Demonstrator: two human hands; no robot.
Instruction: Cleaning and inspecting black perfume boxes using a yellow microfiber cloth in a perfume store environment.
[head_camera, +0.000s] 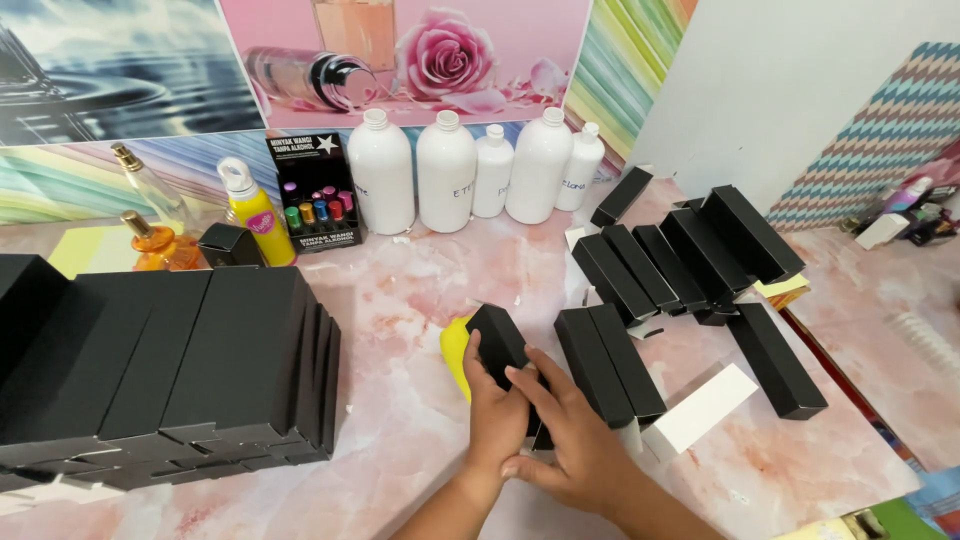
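Both my hands meet near the lower middle of the pink marble tabletop (400, 300). My left hand (494, 415) grips a small black box (497, 340) from the left side, thumb on its face. My right hand (570, 440) lies over the same box's lower right part, fingers pressing on it. A yellow object (455, 350) shows partly behind the box. Just right of my hands lie two black boxes side by side (608, 362), and a white-sided box (700, 410) beyond them.
A stack of flat black cartons (160, 365) fills the left. Several black boxes (690, 255) lean in a row at right. White plastic bottles (445, 170) stand along the back wall, with a yellow bottle (258, 215), perfume bottles (150, 225) and a small display card (315, 195).
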